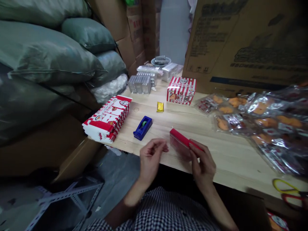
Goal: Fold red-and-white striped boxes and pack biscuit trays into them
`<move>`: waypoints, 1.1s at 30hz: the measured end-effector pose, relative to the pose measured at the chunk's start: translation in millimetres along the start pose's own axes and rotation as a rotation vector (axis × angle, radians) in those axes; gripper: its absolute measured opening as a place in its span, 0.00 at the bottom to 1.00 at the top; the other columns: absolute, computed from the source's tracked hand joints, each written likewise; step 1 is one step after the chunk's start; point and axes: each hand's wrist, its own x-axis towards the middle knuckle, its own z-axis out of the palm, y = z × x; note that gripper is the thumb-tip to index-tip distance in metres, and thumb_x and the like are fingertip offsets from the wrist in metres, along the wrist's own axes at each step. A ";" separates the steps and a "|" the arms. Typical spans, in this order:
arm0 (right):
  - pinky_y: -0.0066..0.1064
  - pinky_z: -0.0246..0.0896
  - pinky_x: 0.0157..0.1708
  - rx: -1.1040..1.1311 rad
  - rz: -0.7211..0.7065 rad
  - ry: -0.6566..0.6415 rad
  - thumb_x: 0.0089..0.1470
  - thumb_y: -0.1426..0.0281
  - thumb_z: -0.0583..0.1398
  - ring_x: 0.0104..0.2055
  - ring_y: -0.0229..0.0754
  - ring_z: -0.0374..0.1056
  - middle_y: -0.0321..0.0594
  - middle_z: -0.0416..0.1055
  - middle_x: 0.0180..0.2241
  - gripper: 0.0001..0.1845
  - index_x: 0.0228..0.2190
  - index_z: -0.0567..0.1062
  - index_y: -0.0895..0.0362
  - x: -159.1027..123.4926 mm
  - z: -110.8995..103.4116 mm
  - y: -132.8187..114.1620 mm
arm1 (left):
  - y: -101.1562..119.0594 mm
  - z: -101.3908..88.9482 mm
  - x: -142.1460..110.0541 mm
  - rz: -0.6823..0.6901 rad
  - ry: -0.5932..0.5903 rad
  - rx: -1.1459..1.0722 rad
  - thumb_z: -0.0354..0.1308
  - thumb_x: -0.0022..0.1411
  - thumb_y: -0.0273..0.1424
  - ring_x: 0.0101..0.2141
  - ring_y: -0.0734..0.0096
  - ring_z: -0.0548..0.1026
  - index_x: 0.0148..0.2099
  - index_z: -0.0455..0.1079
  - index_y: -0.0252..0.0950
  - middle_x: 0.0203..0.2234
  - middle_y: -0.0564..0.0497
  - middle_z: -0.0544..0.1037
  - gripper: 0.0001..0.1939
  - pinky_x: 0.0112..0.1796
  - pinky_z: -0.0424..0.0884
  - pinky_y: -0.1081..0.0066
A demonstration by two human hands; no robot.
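Note:
My right hand [203,160] grips a flat red-edged packet [181,144] with a see-through or glossy face, tilted over the table's front edge. Just left of the packet, my left hand [152,157] is closed in a pinch, thumb against fingers. Anything between those fingertips is too small to make out. Beyond my left hand lies a blue tape dispenser [142,128] with a green-cored roll. A small gold-wrapped piece [160,106] rests farther back. At the left is a stack of flat red-and-white striped cartons [108,117]; a folded-up striped box [181,90] stands at the back.
Bagged orange items [240,112] cover the table's right side, beneath a large cardboard box [240,48]. Yellow- and red-handled scissors [286,189] lie near the right edge. Clear plastic packs [140,84] and a bowl [161,60] stand behind. Full sacks [53,51] are piled at left.

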 end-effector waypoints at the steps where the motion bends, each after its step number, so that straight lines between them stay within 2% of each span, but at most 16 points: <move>1: 0.50 0.67 0.52 -0.008 -0.019 -0.017 0.61 0.78 0.57 0.55 0.51 0.69 0.44 0.71 0.53 0.23 0.53 0.74 0.44 -2.6 2.5 5.2 | 5.5 14.8 -2.4 -0.021 -0.050 -0.055 0.63 0.62 0.36 0.29 0.72 0.77 0.43 0.76 0.36 0.28 0.52 0.79 0.10 0.36 0.73 0.72; 3: 0.50 0.68 0.52 -0.018 -0.040 -0.025 0.62 0.78 0.57 0.55 0.51 0.69 0.44 0.71 0.53 0.23 0.53 0.74 0.44 -7.2 5.3 11.8 | 8.0 36.6 -2.1 -0.074 -0.119 -0.165 0.65 0.61 0.35 0.28 0.72 0.77 0.55 0.72 0.38 0.28 0.53 0.80 0.20 0.36 0.74 0.72; 5: 0.50 0.68 0.52 -0.023 -0.035 -0.027 0.62 0.77 0.57 0.55 0.51 0.69 0.45 0.70 0.53 0.22 0.53 0.74 0.44 -8.9 5.4 13.1 | 1.8 48.5 2.8 -0.125 -0.140 -0.252 0.66 0.60 0.35 0.27 0.73 0.77 0.67 0.59 0.40 0.26 0.55 0.79 0.35 0.36 0.74 0.71; 7: 0.49 0.70 0.51 -0.027 -0.027 -0.037 0.62 0.76 0.57 0.54 0.51 0.69 0.46 0.71 0.52 0.20 0.52 0.75 0.45 -6.0 3.0 10.9 | -7.6 53.6 8.5 -0.169 -0.130 -0.299 0.67 0.59 0.35 0.26 0.73 0.77 0.70 0.50 0.40 0.25 0.56 0.79 0.43 0.35 0.74 0.71; 10: 0.48 0.70 0.51 -0.049 -0.038 -0.120 0.62 0.75 0.57 0.52 0.50 0.70 0.46 0.71 0.49 0.23 0.56 0.72 0.44 6.2 -4.3 6.7 | -17.5 56.3 13.0 -0.209 -0.126 -0.331 0.67 0.58 0.37 0.27 0.74 0.77 0.70 0.50 0.40 0.27 0.55 0.79 0.43 0.36 0.74 0.72; 14: 0.53 0.60 0.60 -0.091 -0.096 -0.326 0.63 0.75 0.55 0.49 0.47 0.69 0.43 0.70 0.46 0.26 0.60 0.68 0.42 23.7 -16.4 6.3 | -20.5 57.3 15.0 -0.205 -0.159 -0.323 0.67 0.59 0.38 0.28 0.73 0.78 0.69 0.51 0.39 0.27 0.54 0.79 0.42 0.37 0.73 0.72; 17: 0.44 0.69 0.51 -0.038 -0.047 -0.359 0.65 0.73 0.54 0.50 0.46 0.67 0.44 0.67 0.45 0.24 0.59 0.69 0.43 29.5 -22.5 9.2 | -24.2 52.7 24.1 -0.164 -0.185 -0.148 0.67 0.57 0.40 0.19 0.77 0.69 0.67 0.56 0.37 0.18 0.61 0.72 0.40 0.27 0.67 0.77; 19: 0.39 0.71 0.46 0.006 -0.016 -0.372 0.65 0.72 0.54 0.50 0.46 0.67 0.44 0.65 0.44 0.23 0.59 0.70 0.44 30.7 -24.9 9.6 | -27.7 45.8 35.4 -0.103 -0.213 -0.002 0.69 0.55 0.40 0.17 0.79 0.62 0.66 0.61 0.37 0.14 0.64 0.65 0.39 0.24 0.62 0.77; 21: 0.37 0.71 0.45 0.023 0.008 -0.392 0.65 0.71 0.55 0.49 0.45 0.67 0.43 0.65 0.44 0.22 0.58 0.71 0.44 30.8 -27.0 7.5 | -29.4 36.9 47.8 -0.007 -0.272 0.123 0.71 0.53 0.39 0.19 0.79 0.61 0.64 0.65 0.38 0.17 0.63 0.64 0.38 0.26 0.60 0.77; 24: 0.35 0.72 0.42 0.049 0.114 -0.384 0.66 0.70 0.55 0.52 0.46 0.67 0.44 0.67 0.46 0.20 0.57 0.73 0.44 26.1 -31.7 3.3 | -25.2 22.4 58.6 0.162 -0.367 0.271 0.71 0.53 0.38 0.24 0.77 0.61 0.54 0.76 0.38 0.22 0.58 0.65 0.26 0.27 0.58 0.75; 25: 0.36 0.72 0.44 0.063 0.163 -0.353 0.65 0.69 0.56 0.54 0.46 0.66 0.44 0.67 0.48 0.21 0.57 0.72 0.43 22.0 -34.0 3.1 | -22.3 17.8 58.1 0.206 -0.388 0.304 0.70 0.54 0.37 0.24 0.77 0.61 0.49 0.78 0.37 0.23 0.57 0.65 0.21 0.27 0.58 0.75; 27: 0.42 0.67 0.55 0.108 0.274 -0.230 0.62 0.67 0.60 0.59 0.47 0.64 0.43 0.67 0.55 0.27 0.62 0.65 0.42 9.2 -39.7 5.3 | -16.5 9.2 50.6 0.289 -0.380 0.351 0.69 0.56 0.35 0.24 0.76 0.62 0.44 0.78 0.36 0.23 0.56 0.66 0.14 0.27 0.60 0.74; 29: 0.47 0.55 0.64 0.194 0.392 -0.038 0.58 0.66 0.65 0.63 0.48 0.61 0.42 0.64 0.60 0.40 0.66 0.57 0.41 -8.2 -45.7 9.4 | -13.4 2.4 36.7 0.412 -0.345 0.396 0.66 0.59 0.30 0.26 0.74 0.66 0.45 0.77 0.38 0.24 0.55 0.68 0.11 0.30 0.63 0.73; 30: 0.48 0.52 0.65 0.258 0.464 0.050 0.57 0.65 0.66 0.64 0.48 0.61 0.42 0.64 0.61 0.42 0.66 0.55 0.42 -17.2 -48.4 10.8 | -13.9 0.2 28.9 0.495 -0.339 0.419 0.65 0.60 0.27 0.27 0.73 0.68 0.47 0.76 0.39 0.26 0.54 0.70 0.12 0.31 0.65 0.73; 31: 0.48 0.53 0.65 0.341 0.551 0.103 0.58 0.63 0.66 0.63 0.48 0.63 0.43 0.66 0.60 0.40 0.66 0.55 0.42 -25.4 -50.5 11.1 | -16.0 -0.7 21.2 0.586 -0.345 0.445 0.63 0.60 0.25 0.29 0.71 0.70 0.50 0.75 0.40 0.28 0.52 0.72 0.15 0.32 0.66 0.72; 33: 0.49 0.60 0.61 0.563 0.737 0.115 0.61 0.56 0.60 0.58 0.49 0.68 0.44 0.70 0.57 0.32 0.64 0.61 0.44 -37.2 -52.2 7.6 | -25.3 1.6 7.6 0.782 -0.379 0.486 0.61 0.60 0.21 0.31 0.70 0.72 0.55 0.72 0.41 0.30 0.50 0.75 0.21 0.32 0.68 0.71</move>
